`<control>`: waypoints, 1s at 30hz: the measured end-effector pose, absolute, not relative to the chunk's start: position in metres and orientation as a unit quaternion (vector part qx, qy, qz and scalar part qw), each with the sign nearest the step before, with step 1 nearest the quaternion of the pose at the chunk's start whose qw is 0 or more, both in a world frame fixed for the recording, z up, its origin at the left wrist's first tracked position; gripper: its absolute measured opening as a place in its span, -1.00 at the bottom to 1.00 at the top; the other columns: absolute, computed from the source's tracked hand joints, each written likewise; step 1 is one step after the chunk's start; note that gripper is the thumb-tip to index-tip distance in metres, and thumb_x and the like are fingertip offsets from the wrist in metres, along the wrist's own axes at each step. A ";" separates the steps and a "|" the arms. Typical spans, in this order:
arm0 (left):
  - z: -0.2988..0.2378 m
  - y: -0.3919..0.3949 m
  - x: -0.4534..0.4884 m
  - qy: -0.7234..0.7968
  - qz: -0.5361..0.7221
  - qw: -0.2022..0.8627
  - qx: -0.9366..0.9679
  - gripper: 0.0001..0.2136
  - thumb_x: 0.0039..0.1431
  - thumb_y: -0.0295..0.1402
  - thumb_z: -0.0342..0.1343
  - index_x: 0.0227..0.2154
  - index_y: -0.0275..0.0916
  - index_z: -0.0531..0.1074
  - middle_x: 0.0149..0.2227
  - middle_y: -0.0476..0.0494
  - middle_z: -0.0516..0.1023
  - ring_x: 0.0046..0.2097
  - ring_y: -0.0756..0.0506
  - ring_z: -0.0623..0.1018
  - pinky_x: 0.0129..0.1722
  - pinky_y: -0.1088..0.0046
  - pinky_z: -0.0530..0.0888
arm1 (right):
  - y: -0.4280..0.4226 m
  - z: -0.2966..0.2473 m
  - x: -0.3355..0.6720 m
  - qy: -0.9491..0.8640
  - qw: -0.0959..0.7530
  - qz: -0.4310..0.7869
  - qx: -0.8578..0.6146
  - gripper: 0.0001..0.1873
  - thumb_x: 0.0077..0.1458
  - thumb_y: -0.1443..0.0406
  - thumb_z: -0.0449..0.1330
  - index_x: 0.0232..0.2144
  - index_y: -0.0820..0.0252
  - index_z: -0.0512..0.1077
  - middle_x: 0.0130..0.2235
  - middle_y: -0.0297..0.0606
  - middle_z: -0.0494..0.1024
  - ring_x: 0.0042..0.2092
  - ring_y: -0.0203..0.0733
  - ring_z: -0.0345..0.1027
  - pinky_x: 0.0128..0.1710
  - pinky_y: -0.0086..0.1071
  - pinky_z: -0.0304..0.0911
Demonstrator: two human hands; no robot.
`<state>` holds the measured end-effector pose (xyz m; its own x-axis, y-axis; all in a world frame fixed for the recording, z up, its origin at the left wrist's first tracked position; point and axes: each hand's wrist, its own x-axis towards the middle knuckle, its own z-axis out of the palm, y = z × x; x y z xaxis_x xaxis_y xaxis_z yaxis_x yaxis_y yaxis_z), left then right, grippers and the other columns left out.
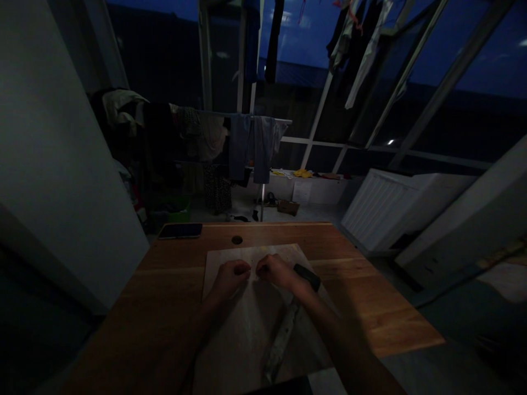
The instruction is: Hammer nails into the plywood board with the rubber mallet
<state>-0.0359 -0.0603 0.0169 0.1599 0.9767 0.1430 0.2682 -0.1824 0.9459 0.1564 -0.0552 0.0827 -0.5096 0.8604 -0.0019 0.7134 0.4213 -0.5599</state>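
Both my hands are over a pale wooden board that lies on the table. My left hand is closed, with thumb and finger pinched together near the board's far part. Close beside it, a small gap apart, my right hand is curled in a similar pinch. Whatever sits between the fingertips is too small and dark to make out. Under my right forearm lies what looks like a hammer, with a dark blocky head and a worn, pale handle slanting toward me; the forearm hides part of it.
A dark phone lies at the table's far left corner, near a round hole in the wooden tabletop. A dark object shows at the bottom edge. Beyond stand a laundry rack and a white ribbed appliance. Light is dim.
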 end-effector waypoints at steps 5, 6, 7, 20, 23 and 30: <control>0.022 -0.063 -0.034 0.485 0.417 0.406 0.652 -0.87 -0.04 -0.43 0.19 -0.41 -0.26 0.62 -0.35 -0.18 0.69 -0.26 -0.14 0.64 -0.19 0.39 0.51 | -0.055 0.082 0.155 -0.829 0.130 0.260 -0.478 -0.67 -0.05 0.55 0.16 -0.39 0.23 0.71 -0.31 -0.18 0.74 -0.27 -0.13 0.61 -0.24 -0.44 0.37; 0.023 -0.063 -0.033 0.484 0.415 0.409 0.653 -0.87 -0.04 -0.43 0.19 -0.42 -0.26 0.62 -0.35 -0.18 0.69 -0.27 -0.14 0.64 -0.19 0.39 0.51 | -0.055 0.082 0.155 -0.828 0.129 0.260 -0.480 -0.67 -0.05 0.55 0.16 -0.38 0.24 0.71 -0.31 -0.17 0.75 -0.26 -0.12 0.61 -0.23 -0.44 0.37; 0.023 -0.064 -0.033 0.484 0.412 0.412 0.652 -0.87 -0.04 -0.43 0.19 -0.42 -0.27 0.62 -0.36 -0.18 0.69 -0.27 -0.15 0.64 -0.20 0.39 0.51 | -0.056 0.082 0.155 -0.828 0.128 0.261 -0.480 -0.66 -0.05 0.55 0.17 -0.37 0.24 0.72 -0.30 -0.16 0.75 -0.26 -0.11 0.61 -0.23 -0.43 0.37; 0.029 -0.068 -0.036 0.500 0.388 0.401 0.663 -0.84 -0.02 -0.37 0.18 -0.43 -0.28 0.65 -0.36 -0.19 0.69 -0.27 -0.17 0.63 -0.21 0.38 0.49 | -0.056 0.081 0.157 -0.820 0.148 0.282 -0.476 -0.69 -0.03 0.53 0.18 -0.36 0.25 0.70 -0.34 -0.19 0.73 -0.29 -0.15 0.59 -0.25 -0.44 0.36; 0.033 -0.071 -0.038 0.497 0.387 0.401 0.665 -0.83 0.01 -0.33 0.19 -0.43 -0.27 0.65 -0.37 -0.18 0.69 -0.27 -0.16 0.63 -0.21 0.38 0.49 | -0.059 0.079 0.159 -0.818 0.157 0.295 -0.469 -0.69 -0.02 0.53 0.18 -0.35 0.24 0.70 -0.32 -0.19 0.73 -0.25 -0.14 0.60 -0.22 -0.43 0.38; 0.039 -0.085 -0.039 0.465 0.391 0.398 0.687 -0.72 0.17 -0.17 0.15 -0.32 -0.26 0.65 -0.30 -0.19 0.70 -0.22 -0.16 0.64 -0.20 0.40 0.49 | -0.072 0.072 0.167 -0.794 0.212 0.370 -0.434 -0.66 0.15 0.45 0.12 -0.16 0.20 0.66 -0.24 -0.21 0.70 -0.27 -0.19 0.60 -0.28 -0.44 0.44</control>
